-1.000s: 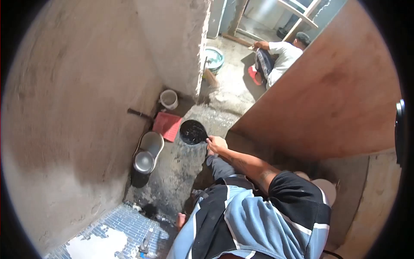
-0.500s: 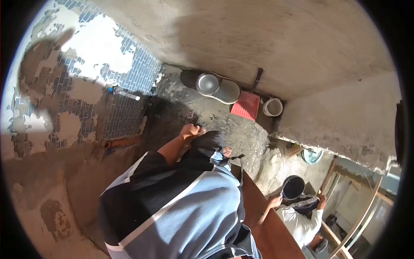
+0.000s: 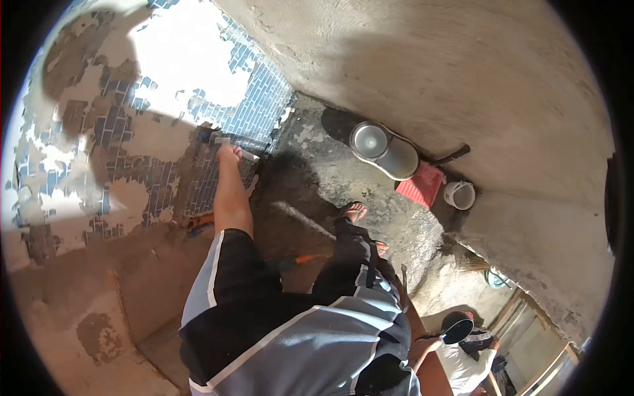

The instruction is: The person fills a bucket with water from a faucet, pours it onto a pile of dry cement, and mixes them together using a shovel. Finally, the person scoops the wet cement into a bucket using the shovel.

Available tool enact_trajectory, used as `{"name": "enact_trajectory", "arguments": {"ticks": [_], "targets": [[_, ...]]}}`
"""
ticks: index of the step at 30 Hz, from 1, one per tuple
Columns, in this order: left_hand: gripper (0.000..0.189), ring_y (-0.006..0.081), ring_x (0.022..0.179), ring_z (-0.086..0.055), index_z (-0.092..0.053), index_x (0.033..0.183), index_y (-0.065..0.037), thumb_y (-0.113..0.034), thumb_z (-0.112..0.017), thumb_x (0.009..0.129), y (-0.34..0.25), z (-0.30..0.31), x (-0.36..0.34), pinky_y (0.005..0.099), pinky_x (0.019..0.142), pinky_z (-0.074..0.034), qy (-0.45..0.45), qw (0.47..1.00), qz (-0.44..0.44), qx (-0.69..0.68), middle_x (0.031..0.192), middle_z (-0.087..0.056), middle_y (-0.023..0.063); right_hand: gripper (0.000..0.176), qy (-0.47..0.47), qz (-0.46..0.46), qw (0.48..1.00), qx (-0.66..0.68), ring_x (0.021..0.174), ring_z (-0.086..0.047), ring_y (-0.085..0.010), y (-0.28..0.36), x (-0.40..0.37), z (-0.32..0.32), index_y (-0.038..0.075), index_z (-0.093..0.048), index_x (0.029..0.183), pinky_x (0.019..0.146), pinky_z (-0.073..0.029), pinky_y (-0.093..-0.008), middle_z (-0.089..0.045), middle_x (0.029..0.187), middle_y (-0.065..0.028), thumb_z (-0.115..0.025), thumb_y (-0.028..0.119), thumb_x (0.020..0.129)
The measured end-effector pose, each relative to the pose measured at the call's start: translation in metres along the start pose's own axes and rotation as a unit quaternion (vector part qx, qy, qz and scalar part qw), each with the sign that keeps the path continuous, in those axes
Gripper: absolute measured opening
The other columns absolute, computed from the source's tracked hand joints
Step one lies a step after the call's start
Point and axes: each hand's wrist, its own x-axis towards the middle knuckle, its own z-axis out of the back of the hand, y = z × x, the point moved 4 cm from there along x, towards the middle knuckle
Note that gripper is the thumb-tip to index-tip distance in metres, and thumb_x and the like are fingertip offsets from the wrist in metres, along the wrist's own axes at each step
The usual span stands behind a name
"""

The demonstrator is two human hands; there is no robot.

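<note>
My left hand (image 3: 229, 152) reaches out to the tiled wall, its fingers closed around a tap there. The tap's white spout (image 3: 248, 156) sticks out to the right of the fingers, while its handle is hidden under them. Blue brick-like tiles (image 3: 254, 99), partly broken away, cover the wall around it. My right hand does not show.
On the floor stand a round metal lid (image 3: 370, 140), a red ridged dustpan (image 3: 422, 185) and a white bucket (image 3: 459, 195). An orange-handled tool (image 3: 310, 258) lies near my legs. Beyond a reddish partition, a co-worker in white (image 3: 456, 363) holds a dark round thing (image 3: 457, 327).
My left hand has moved from near my knees out to the tap on the wall. The view has shifted, and both my sandalled feet now show.
</note>
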Motion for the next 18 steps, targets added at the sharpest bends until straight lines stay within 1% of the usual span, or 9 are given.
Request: {"name": "enact_trajectory", "arguments": {"ticks": [2, 3, 7, 9, 10, 12, 15, 16, 18], "targets": [[0.042, 0.0264, 0.076, -0.059, -0.056, 0.106, -0.003, -0.042, -0.054, 0.09, -0.005, -0.01, 0.041, 0.0457, 0.075, -0.049, 0.004, 0.982, 0.108, -0.155, 0.095, -0.061, 0.0098, 0.029, 0.007, -0.016, 0.999, 0.035, 0.045, -0.045, -0.0152, 0.017, -0.022, -0.004, 0.007, -0.06, 0.073, 0.041, -0.036, -0.0297, -0.05, 0.059, -0.0023, -0.049, 0.029, 0.088], [0.037, 0.0252, 0.075, -0.06, -0.05, 0.112, -0.007, -0.038, -0.051, 0.092, -0.003, -0.011, 0.055, 0.0437, 0.073, -0.049, 0.036, 0.981, 0.134, -0.136, 0.094, -0.06, 0.0073, 0.029, 0.011, -0.023, 0.998, 0.05, 0.045, -0.045, -0.015, 0.025, -0.032, -0.003, 0.007, -0.06, 0.073, 0.04, -0.036, -0.0296, -0.05, 0.059, -0.0021, -0.049, 0.029, 0.088], [0.029, 0.0216, 0.072, -0.06, -0.052, 0.108, -0.009, -0.033, -0.051, 0.092, 0.018, -0.013, 0.102, 0.0413, 0.071, -0.05, 0.035, 0.973, 0.16, -0.164, 0.092, -0.061, 0.0057, 0.027, 0.032, -0.046, 0.993, 0.107, 0.044, -0.043, -0.0144, 0.053, -0.058, -0.005, 0.008, -0.059, 0.072, 0.04, -0.035, -0.029, -0.049, 0.058, -0.0013, -0.05, 0.029, 0.088], [0.021, 0.0198, 0.069, -0.062, -0.054, 0.105, -0.009, -0.026, -0.052, 0.092, 0.018, -0.015, 0.108, 0.0387, 0.07, -0.052, 0.103, 0.962, 0.093, -0.234, 0.088, -0.062, 0.0039, 0.027, 0.042, -0.054, 0.989, 0.131, 0.044, -0.042, -0.0141, 0.064, -0.066, -0.006, 0.009, -0.058, 0.072, 0.04, -0.035, -0.0287, -0.048, 0.058, -0.0009, -0.05, 0.028, 0.088], [0.021, 0.0198, 0.069, -0.062, -0.054, 0.105, -0.009, -0.026, -0.052, 0.092, 0.021, -0.015, 0.11, 0.0387, 0.07, -0.052, 0.102, 0.962, 0.096, -0.234, 0.088, -0.062, 0.0039, 0.027, 0.047, -0.056, 0.988, 0.139, 0.044, -0.042, -0.0139, 0.07, -0.068, -0.005, 0.009, -0.058, 0.072, 0.04, -0.034, -0.0285, -0.048, 0.058, -0.0007, -0.05, 0.028, 0.088], [0.014, 0.0183, 0.067, -0.063, -0.056, 0.101, -0.008, -0.017, -0.053, 0.091, 0.024, -0.01, 0.106, 0.0356, 0.068, -0.053, 0.072, 0.961, 0.082, -0.255, 0.085, -0.063, 0.004, 0.026, 0.055, -0.057, 0.985, 0.151, 0.043, -0.041, -0.0136, 0.08, -0.072, -0.002, 0.009, -0.058, 0.072, 0.04, -0.034, -0.0282, -0.047, 0.058, -0.0003, -0.05, 0.028, 0.088], [0.013, 0.0187, 0.069, -0.063, -0.056, 0.1, -0.006, -0.015, -0.055, 0.091, 0.025, -0.001, 0.106, 0.0352, 0.07, -0.054, 0.05, 0.972, 0.068, -0.221, 0.086, -0.063, 0.0062, 0.025, 0.068, -0.069, 0.98, 0.173, 0.043, -0.04, -0.0131, 0.092, -0.08, 0.001, 0.01, -0.057, 0.071, 0.039, -0.034, -0.0277, -0.046, 0.057, 0.0003, -0.05, 0.027, 0.088], [0.013, 0.0187, 0.069, -0.063, -0.056, 0.1, -0.006, -0.015, -0.055, 0.091, 0.027, 0.002, 0.115, 0.0352, 0.07, -0.054, 0.052, 0.972, 0.068, -0.218, 0.086, -0.063, 0.0062, 0.025, 0.075, -0.074, 0.978, 0.18, 0.043, -0.04, -0.0129, 0.098, -0.083, -0.002, 0.01, -0.057, 0.071, 0.039, -0.033, -0.0276, -0.046, 0.057, 0.0004, -0.05, 0.027, 0.088], [0.017, 0.0191, 0.073, -0.063, -0.056, 0.104, -0.004, -0.015, -0.057, 0.091, 0.031, 0.004, 0.138, 0.0362, 0.07, -0.054, 0.086, 0.976, 0.072, -0.189, 0.088, -0.062, 0.0085, 0.025, 0.077, -0.079, 0.974, 0.196, 0.042, -0.039, -0.0126, 0.101, -0.085, 0.001, 0.011, -0.057, 0.071, 0.039, -0.033, -0.0273, -0.046, 0.057, 0.0008, -0.05, 0.027, 0.088]]}}
